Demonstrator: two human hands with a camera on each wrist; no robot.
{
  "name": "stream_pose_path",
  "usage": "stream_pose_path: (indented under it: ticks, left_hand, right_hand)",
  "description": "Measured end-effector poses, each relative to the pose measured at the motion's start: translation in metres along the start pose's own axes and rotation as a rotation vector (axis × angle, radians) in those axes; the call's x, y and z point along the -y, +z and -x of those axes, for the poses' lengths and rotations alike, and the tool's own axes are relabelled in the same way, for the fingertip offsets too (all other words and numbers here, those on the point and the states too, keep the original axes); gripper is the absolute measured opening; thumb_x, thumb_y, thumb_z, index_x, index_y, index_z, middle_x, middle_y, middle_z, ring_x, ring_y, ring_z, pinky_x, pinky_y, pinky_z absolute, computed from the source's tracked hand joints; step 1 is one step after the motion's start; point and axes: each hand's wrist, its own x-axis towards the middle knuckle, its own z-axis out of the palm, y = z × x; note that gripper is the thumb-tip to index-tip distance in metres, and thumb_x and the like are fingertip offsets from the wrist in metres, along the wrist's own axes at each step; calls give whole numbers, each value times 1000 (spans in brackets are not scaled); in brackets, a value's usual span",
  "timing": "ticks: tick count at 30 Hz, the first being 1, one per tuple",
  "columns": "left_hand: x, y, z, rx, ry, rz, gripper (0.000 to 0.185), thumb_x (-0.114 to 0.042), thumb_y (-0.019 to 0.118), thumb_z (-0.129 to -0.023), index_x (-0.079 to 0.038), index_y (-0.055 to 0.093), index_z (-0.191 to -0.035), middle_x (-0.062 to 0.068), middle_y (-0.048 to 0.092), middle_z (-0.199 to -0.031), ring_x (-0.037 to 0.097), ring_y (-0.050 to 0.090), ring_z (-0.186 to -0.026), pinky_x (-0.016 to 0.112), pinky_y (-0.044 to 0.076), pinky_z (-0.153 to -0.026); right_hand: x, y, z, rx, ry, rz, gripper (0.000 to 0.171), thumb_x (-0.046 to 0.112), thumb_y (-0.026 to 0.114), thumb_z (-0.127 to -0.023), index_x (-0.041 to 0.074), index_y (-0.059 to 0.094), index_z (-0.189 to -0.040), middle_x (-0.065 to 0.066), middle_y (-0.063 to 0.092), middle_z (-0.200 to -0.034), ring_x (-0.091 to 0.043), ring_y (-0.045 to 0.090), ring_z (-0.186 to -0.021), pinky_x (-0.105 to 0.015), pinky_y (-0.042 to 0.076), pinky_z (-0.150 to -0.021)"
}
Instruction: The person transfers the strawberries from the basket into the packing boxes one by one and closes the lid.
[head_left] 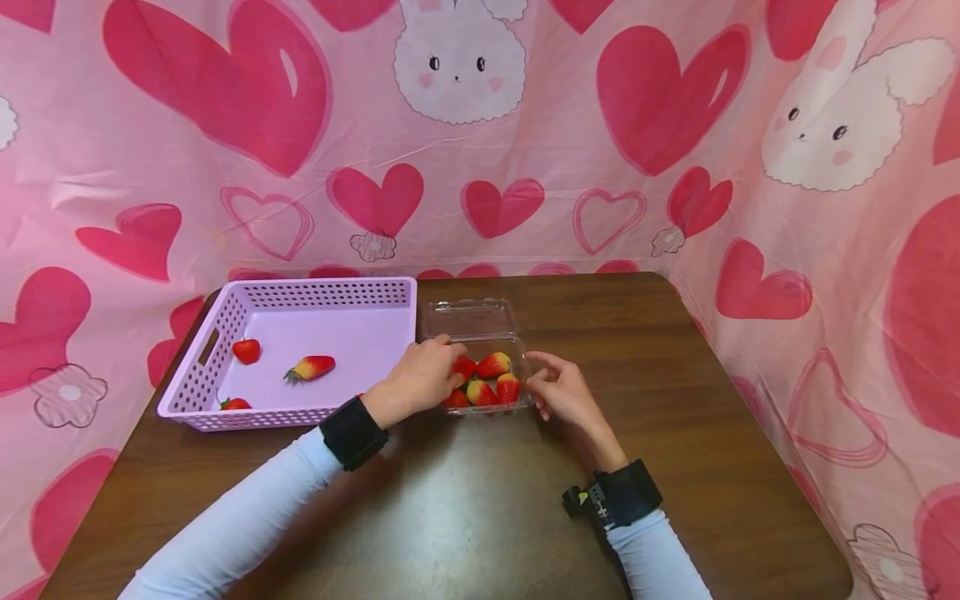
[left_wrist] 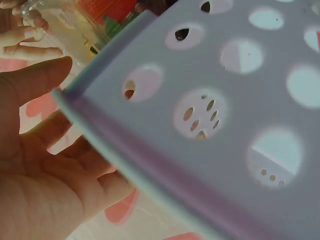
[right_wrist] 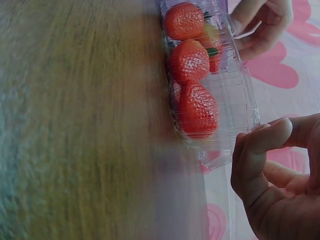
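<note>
A clear plastic clamshell box (head_left: 517,343) stands mid-table with its lid folded back, and several red strawberries (head_left: 493,364) lie inside. My left hand (head_left: 431,375) is at the box's left side; its fingertips reach over the rim onto a strawberry, and the palm looks relaxed in the left wrist view (left_wrist: 40,165). My right hand (head_left: 558,387) sits at the box's right side, fingers loosely curved and holding nothing. In the right wrist view its thumb (right_wrist: 265,137) is close to the box (right_wrist: 235,100), beside the strawberries (right_wrist: 189,60).
A lilac perforated basket (head_left: 330,285) stands left of the box and holds three strawberries (head_left: 311,367). Its wall (left_wrist: 225,125) fills the left wrist view. The brown table (head_left: 480,517) is backed and flanked by a pink heart-print cloth (head_left: 675,167).
</note>
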Motion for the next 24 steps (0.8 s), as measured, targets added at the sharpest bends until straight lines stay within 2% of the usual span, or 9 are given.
stream_pose_path:
  ticks: [9,24]
  left_hand:
    - [1,-8,1,-73,33,-12,35,-15,80,-93,0,73,-124,15,70,-105,31,71,-92,47,60,-78]
    - [7,-18,5,-88,-34,20,35,-16,80,-94,-1,73,-125,15,68,-107,31,68,-92,47,59,-84]
  right_hand:
    - [0,0,0,-1,5,1,47,3,61,-101,1,55,-148,-11,60,-70,-19,51,-49,-28,51,-50]
    - [0,0,1,5,6,-15,47,3,60,-101,1,55,-148,-10,59,-69,-19,52,-49,-28,51,-49]
